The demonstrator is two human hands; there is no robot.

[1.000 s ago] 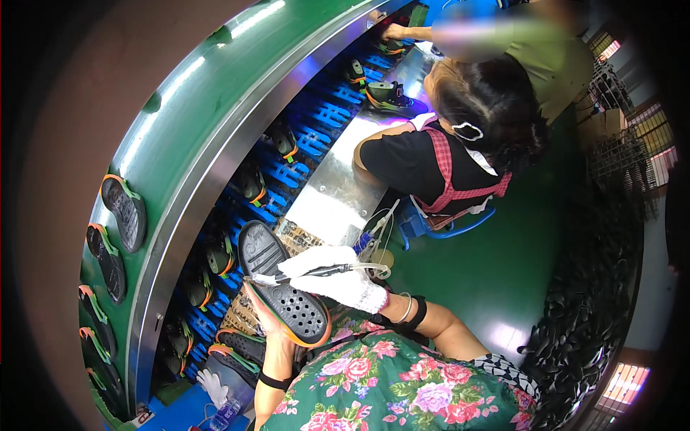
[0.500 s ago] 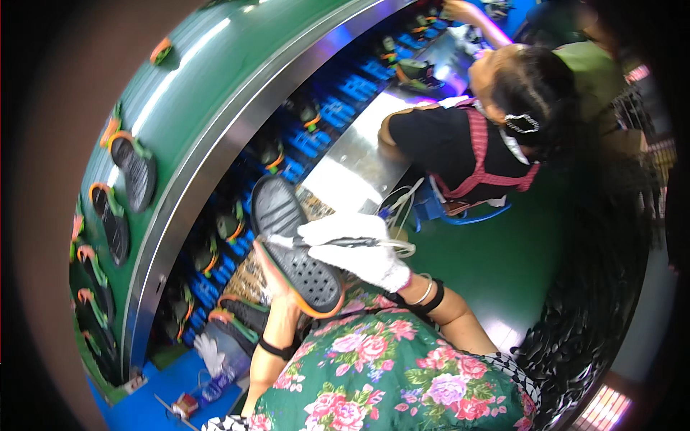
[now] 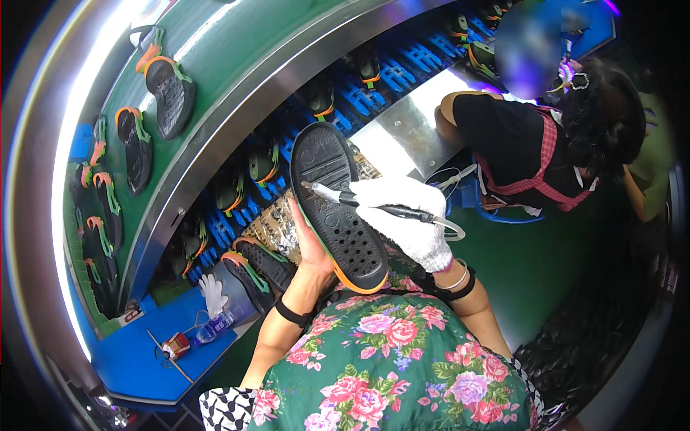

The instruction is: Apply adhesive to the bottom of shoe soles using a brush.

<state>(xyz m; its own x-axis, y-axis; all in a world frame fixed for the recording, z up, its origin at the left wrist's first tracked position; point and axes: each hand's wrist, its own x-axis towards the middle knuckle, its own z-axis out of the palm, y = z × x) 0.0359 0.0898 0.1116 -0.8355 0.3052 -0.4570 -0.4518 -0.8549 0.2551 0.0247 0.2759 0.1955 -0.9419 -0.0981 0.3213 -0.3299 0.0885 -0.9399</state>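
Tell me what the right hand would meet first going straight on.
Likely the black shoe sole in the left hand; the brush in the right hand overlaps it, but depth is unclear.

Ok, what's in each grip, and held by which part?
Left grip: black shoe sole, by its left edge. Gloved right grip: brush-like tool, by its dark handle.

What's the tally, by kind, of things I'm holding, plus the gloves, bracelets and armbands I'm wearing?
Black shoe sole, in the left hand: 1
Black-handled tool, in the right hand: 1
White glove, worn on the right hand: 1
Pale bracelet, on the right wrist: 1
Black armbands, one per forearm: 2
Total: 6
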